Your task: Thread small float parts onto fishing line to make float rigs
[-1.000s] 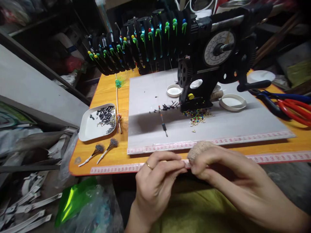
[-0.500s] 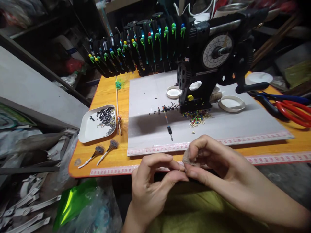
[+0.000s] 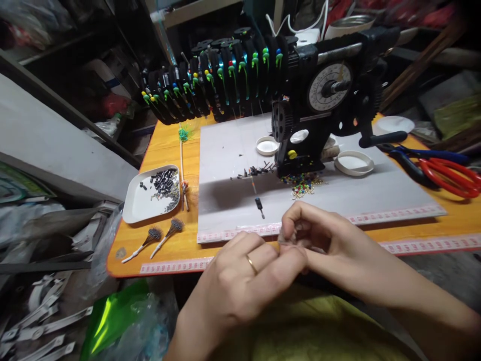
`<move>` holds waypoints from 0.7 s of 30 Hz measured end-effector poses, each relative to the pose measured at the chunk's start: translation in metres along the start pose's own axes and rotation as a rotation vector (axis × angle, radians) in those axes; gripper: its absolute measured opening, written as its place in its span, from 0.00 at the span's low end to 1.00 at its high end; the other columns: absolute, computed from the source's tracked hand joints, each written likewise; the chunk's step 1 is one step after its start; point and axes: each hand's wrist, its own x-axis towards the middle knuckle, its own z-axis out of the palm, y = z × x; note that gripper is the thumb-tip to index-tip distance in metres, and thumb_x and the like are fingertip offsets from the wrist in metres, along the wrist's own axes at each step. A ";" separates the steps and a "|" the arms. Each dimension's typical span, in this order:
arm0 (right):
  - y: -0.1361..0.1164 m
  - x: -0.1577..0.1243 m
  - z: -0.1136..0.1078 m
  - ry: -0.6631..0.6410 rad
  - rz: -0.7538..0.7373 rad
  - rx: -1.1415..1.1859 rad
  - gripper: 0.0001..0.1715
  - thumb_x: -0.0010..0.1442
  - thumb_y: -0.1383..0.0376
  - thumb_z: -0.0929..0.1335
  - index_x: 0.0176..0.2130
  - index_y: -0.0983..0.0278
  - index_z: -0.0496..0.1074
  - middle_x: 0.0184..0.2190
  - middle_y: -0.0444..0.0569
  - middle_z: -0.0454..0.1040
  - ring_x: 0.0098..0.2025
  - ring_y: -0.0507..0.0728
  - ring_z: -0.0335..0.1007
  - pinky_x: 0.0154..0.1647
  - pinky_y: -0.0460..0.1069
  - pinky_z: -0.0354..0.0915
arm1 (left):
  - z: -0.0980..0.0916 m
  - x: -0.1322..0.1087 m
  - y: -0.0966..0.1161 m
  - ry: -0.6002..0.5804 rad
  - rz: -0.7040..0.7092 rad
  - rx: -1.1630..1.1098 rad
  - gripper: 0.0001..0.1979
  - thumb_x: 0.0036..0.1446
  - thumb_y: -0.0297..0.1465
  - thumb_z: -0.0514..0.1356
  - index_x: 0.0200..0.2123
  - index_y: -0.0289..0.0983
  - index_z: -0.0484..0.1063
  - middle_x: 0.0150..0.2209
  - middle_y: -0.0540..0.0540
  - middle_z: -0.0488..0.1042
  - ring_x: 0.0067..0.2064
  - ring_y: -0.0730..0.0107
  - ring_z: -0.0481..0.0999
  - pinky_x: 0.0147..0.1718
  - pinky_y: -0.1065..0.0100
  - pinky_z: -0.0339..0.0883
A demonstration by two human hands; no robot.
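Note:
My left hand [image 3: 244,281], with a ring on one finger, is closed at the table's front edge, its fingertips against those of my right hand. Whatever it pinches is hidden. My right hand [image 3: 323,240] is closed too, with a small greyish, crumpled piece [image 3: 287,236] between thumb and index finger. Just beyond the hands, a small black piece with a metal end [image 3: 259,204] hangs over the white board [image 3: 225,200]. Small dark parts [image 3: 257,171] and many coloured beads [image 3: 302,185] lie behind it.
A black machine with a dial [image 3: 328,87] and a row of threaded spools [image 3: 218,75] spans the back. At left are a white tray [image 3: 131,205] of black parts and two small brushes [image 3: 171,233]. Red-handled pliers [image 3: 451,175] lie at right, near a white ring-shaped lid [image 3: 354,163].
My left hand has turned over, showing its back and ring, and its fingers have moved right over my right thumb. The view has shifted slightly.

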 end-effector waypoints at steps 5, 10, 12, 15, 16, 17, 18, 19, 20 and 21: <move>0.000 0.002 0.001 0.062 -0.061 0.070 0.08 0.67 0.60 0.69 0.40 0.61 0.68 0.32 0.43 0.72 0.32 0.50 0.73 0.31 0.42 0.71 | 0.015 0.000 -0.012 0.192 -0.027 -0.163 0.15 0.65 0.16 0.56 0.51 0.36 0.70 0.29 0.50 0.75 0.28 0.71 0.66 0.28 0.68 0.66; 0.001 -0.012 0.009 0.199 -0.202 -0.156 0.06 0.72 0.65 0.64 0.48 0.58 0.68 0.42 0.47 0.76 0.42 0.53 0.78 0.39 0.44 0.76 | 0.032 -0.004 -0.018 0.474 -0.138 -0.421 0.27 0.57 0.11 0.58 0.55 0.40 0.65 0.32 0.52 0.70 0.29 0.72 0.69 0.29 0.68 0.67; 0.003 -0.016 0.012 0.259 -0.291 -0.290 0.09 0.70 0.68 0.65 0.49 0.58 0.68 0.42 0.48 0.76 0.42 0.53 0.79 0.37 0.42 0.77 | 0.034 -0.001 -0.016 0.528 -0.150 -0.442 0.27 0.57 0.10 0.58 0.54 0.40 0.65 0.31 0.53 0.69 0.29 0.73 0.68 0.29 0.69 0.67; 0.006 -0.018 0.015 0.369 -0.410 -0.498 0.15 0.66 0.71 0.68 0.50 0.58 0.66 0.38 0.46 0.75 0.35 0.52 0.77 0.31 0.41 0.76 | 0.035 0.003 -0.013 0.566 -0.159 -0.433 0.25 0.58 0.11 0.58 0.54 0.40 0.65 0.31 0.53 0.68 0.29 0.74 0.68 0.29 0.69 0.68; 0.007 -0.017 0.016 0.397 -0.450 -0.550 0.16 0.64 0.72 0.69 0.50 0.59 0.66 0.38 0.46 0.74 0.33 0.51 0.75 0.30 0.42 0.75 | 0.036 0.005 -0.012 0.576 -0.159 -0.425 0.25 0.58 0.11 0.58 0.53 0.40 0.65 0.32 0.53 0.68 0.29 0.74 0.68 0.30 0.69 0.68; 0.007 -0.017 0.017 0.419 -0.490 -0.590 0.17 0.64 0.73 0.69 0.50 0.59 0.65 0.37 0.46 0.74 0.32 0.51 0.74 0.29 0.42 0.75 | 0.036 0.006 -0.011 0.582 -0.153 -0.413 0.25 0.57 0.11 0.59 0.53 0.40 0.65 0.33 0.53 0.68 0.28 0.75 0.68 0.30 0.68 0.69; 0.008 -0.016 0.017 0.434 -0.528 -0.615 0.18 0.63 0.74 0.69 0.50 0.59 0.65 0.38 0.46 0.74 0.33 0.51 0.75 0.30 0.42 0.75 | 0.036 0.007 -0.010 0.586 -0.143 -0.400 0.25 0.57 0.11 0.59 0.53 0.40 0.65 0.35 0.52 0.69 0.28 0.76 0.69 0.29 0.68 0.69; 0.008 -0.015 0.018 0.446 -0.562 -0.628 0.18 0.63 0.75 0.69 0.49 0.59 0.65 0.38 0.46 0.75 0.35 0.52 0.75 0.31 0.42 0.75 | 0.036 0.008 -0.010 0.591 -0.131 -0.386 0.26 0.56 0.10 0.59 0.53 0.39 0.65 0.36 0.52 0.69 0.28 0.76 0.69 0.29 0.68 0.69; 0.008 -0.014 0.018 0.452 -0.585 -0.636 0.19 0.63 0.77 0.68 0.49 0.59 0.65 0.38 0.46 0.75 0.37 0.52 0.76 0.33 0.42 0.75 | 0.035 0.009 -0.010 0.596 -0.118 -0.372 0.26 0.55 0.10 0.59 0.52 0.39 0.65 0.37 0.52 0.69 0.28 0.76 0.70 0.29 0.68 0.70; 0.008 -0.014 0.018 0.458 -0.599 -0.640 0.19 0.62 0.78 0.68 0.48 0.60 0.65 0.37 0.46 0.75 0.38 0.53 0.76 0.35 0.43 0.75 | 0.035 0.010 -0.010 0.601 -0.114 -0.359 0.27 0.55 0.10 0.59 0.52 0.39 0.65 0.37 0.52 0.69 0.28 0.76 0.70 0.29 0.68 0.70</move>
